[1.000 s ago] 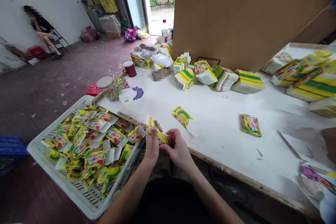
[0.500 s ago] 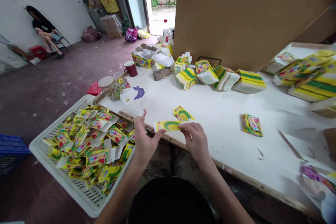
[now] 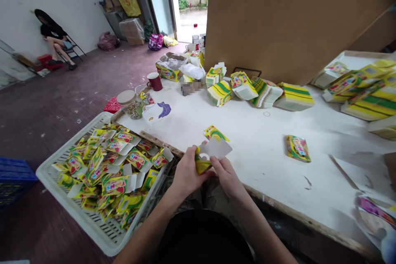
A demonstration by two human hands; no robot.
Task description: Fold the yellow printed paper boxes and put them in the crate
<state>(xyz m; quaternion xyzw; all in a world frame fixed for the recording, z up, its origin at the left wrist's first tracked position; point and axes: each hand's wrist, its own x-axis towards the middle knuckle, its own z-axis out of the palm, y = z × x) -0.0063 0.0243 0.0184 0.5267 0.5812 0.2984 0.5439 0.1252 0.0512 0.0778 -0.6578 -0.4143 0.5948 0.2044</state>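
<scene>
Both hands hold one small yellow and green carton (image 3: 206,156) at the near edge of the white table (image 3: 260,132). My left hand (image 3: 187,173) grips its lower yellow part. My right hand (image 3: 225,174) pinches it from the right, and its white inner flap stands up between them. Just beyond lies a flat yellow carton blank (image 3: 215,133). A white plastic crate (image 3: 77,214) at my left is filled with several folded cartons (image 3: 114,165) of the same kind.
A small flat pack (image 3: 297,147) lies to the right. Stacks of carton blanks (image 3: 262,90) line the back, before a large brown cardboard sheet (image 3: 287,16). A red mug (image 3: 154,81) and a jar (image 3: 129,105) stand at the left. A person (image 3: 54,37) sits by the far wall.
The flat carton held out between my hands half a second ago has been drawn back to the table edge and opened up, its white flap now raised. Both hands have closed in on it.
</scene>
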